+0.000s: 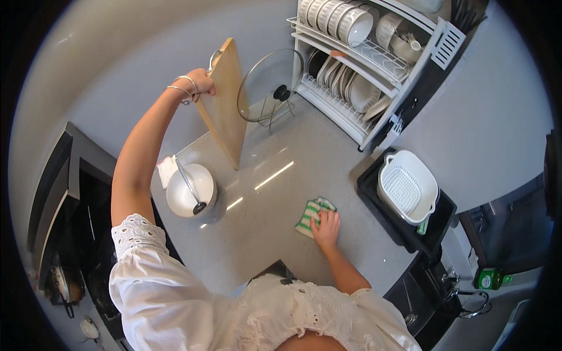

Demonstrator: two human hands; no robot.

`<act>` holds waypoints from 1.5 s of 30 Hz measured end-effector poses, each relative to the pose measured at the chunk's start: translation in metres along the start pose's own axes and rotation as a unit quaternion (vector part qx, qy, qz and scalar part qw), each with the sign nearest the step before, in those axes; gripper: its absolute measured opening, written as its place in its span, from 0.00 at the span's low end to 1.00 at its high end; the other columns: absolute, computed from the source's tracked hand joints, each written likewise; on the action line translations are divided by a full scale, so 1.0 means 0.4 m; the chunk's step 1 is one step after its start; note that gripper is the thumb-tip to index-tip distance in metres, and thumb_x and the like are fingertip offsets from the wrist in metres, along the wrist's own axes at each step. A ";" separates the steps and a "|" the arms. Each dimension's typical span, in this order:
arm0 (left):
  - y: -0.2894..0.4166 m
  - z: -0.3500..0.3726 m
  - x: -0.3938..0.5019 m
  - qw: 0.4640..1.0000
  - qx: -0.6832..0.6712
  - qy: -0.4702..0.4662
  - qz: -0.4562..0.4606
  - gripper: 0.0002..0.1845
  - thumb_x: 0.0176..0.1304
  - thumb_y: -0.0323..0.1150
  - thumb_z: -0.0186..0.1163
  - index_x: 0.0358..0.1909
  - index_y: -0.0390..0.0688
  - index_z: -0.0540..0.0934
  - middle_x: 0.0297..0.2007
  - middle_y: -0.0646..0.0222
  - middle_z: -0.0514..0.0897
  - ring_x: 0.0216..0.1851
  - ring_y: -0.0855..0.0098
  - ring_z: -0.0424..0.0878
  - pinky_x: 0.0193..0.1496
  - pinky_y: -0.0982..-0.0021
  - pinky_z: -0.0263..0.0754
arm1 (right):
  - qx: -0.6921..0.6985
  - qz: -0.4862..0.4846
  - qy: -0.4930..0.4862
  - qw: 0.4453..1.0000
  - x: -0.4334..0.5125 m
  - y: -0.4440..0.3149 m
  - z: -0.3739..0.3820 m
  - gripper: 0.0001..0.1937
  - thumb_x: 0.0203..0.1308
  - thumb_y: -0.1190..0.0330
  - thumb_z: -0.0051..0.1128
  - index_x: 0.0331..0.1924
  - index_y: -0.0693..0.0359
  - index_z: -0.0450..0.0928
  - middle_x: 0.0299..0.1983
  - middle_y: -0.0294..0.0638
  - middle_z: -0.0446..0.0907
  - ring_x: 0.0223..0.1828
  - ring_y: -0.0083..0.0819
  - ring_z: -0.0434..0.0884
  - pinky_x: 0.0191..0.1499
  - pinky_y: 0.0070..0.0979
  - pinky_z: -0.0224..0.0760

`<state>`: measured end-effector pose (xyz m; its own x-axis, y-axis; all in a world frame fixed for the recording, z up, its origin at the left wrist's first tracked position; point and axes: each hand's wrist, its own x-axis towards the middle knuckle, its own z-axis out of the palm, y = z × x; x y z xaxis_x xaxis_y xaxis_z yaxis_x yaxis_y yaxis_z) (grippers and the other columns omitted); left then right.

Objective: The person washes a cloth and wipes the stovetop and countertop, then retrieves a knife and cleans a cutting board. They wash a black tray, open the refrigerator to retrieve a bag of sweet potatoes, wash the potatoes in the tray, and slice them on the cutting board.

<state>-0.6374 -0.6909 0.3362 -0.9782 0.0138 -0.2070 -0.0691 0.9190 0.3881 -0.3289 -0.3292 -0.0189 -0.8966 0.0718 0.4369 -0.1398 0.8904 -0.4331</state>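
Note:
My left hand [203, 83] grips the edge of a wooden cutting board [226, 103], which stands upright on the grey countertop [263, 197] close to the wall. My right hand [326, 226] lies on a green-and-white striped cloth [311, 217], pressing it flat against the counter; whether the fingers pinch it I cannot tell. To the right of the board a glass pot lid [268, 83] with a black knob leans in a wire stand [274, 112]. Below my left forearm, a white bowl [175, 193] holds a ladle [186, 180].
At the back right stands a white dish rack [336, 112] with bowls and plates. A white colander [408, 186] sits over a black tray [445, 208] on the right, above a black sink [406, 285]. The stove [94, 210] is at the left.

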 end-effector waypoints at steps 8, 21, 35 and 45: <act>0.023 0.080 -0.253 1.000 -0.020 0.013 0.001 0.16 0.43 0.32 0.62 0.33 0.31 0.77 0.29 0.59 0.79 0.28 0.65 0.77 0.28 0.66 0.73 | -0.021 0.012 -0.043 0.999 -0.091 -0.041 -0.108 0.19 0.50 0.57 0.62 0.42 0.59 0.74 0.40 0.43 0.70 0.45 0.44 0.67 0.48 0.40 0.61; 0.133 0.155 -0.805 0.979 -0.199 -0.039 0.021 0.19 0.47 0.25 0.59 0.44 0.30 0.76 0.37 0.62 0.81 0.38 0.72 0.79 0.44 0.73 0.74 | -0.003 0.093 -0.036 0.995 -0.472 0.020 -0.263 0.15 0.52 0.67 0.58 0.44 0.63 0.75 0.40 0.47 0.75 0.44 0.44 0.72 0.46 0.38 0.67; 0.182 0.691 -0.994 0.843 -0.432 -0.294 0.126 0.26 0.55 0.29 0.62 0.55 0.32 0.68 0.48 0.61 0.79 0.50 0.72 0.75 0.56 0.71 0.68 | 0.525 0.473 0.190 0.681 -0.807 0.154 -0.792 0.10 0.66 0.68 0.50 0.43 0.63 0.79 0.27 0.30 0.77 0.24 0.14 0.72 0.25 0.13 0.62; 0.107 1.087 -0.910 0.833 -0.305 -0.456 0.072 0.27 0.57 0.34 0.64 0.56 0.35 0.68 0.50 0.63 0.78 0.49 0.71 0.77 0.50 0.68 0.74 | -0.113 0.324 0.193 0.919 -0.734 0.108 -0.607 0.14 0.52 0.66 0.59 0.42 0.63 0.75 0.41 0.47 0.74 0.46 0.47 0.70 0.48 0.40 0.64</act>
<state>-0.1994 -0.4853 0.0378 -0.4485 0.6555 -0.6077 -0.3230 0.5150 0.7940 0.0302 -0.2026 0.0253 -0.5387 0.7350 0.4118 0.5011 0.6724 -0.5448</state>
